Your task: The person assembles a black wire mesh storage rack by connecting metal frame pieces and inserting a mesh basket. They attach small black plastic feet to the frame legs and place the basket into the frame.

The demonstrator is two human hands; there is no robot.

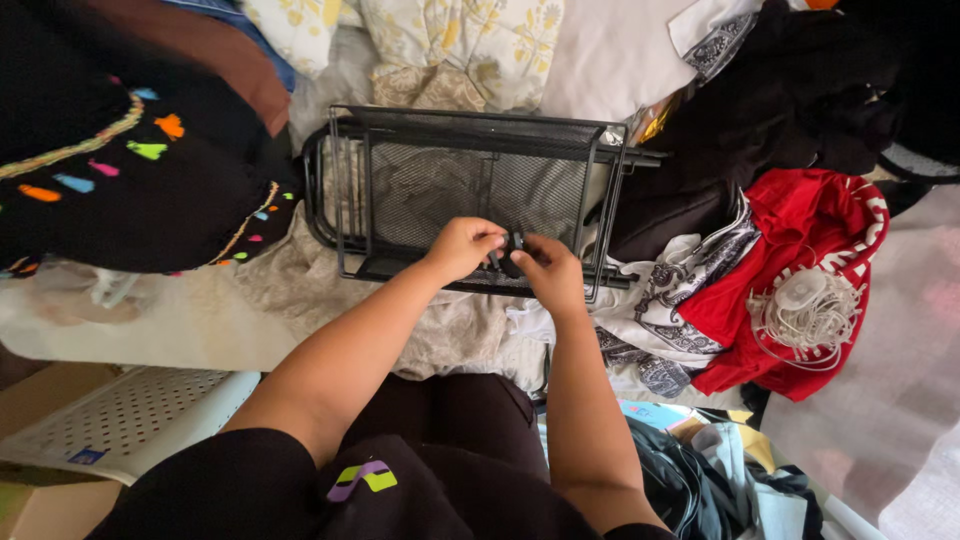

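A black wire-mesh rack [470, 180] lies on its side on a bed, on top of pale cloth. My left hand [463, 246] and my right hand [548, 272] meet at the rack's near edge. The fingers of both pinch a small black part [514, 243] against the frame there. What exactly that part is stays hidden between the fingers.
Black clothing with coloured stitching [120, 170] lies at the left. A red garment [800, 250] with a coiled white cord [808, 310] on it sits at the right, next to a black-and-white patterned cloth [680, 290]. A white perforated panel [130, 415] is at lower left.
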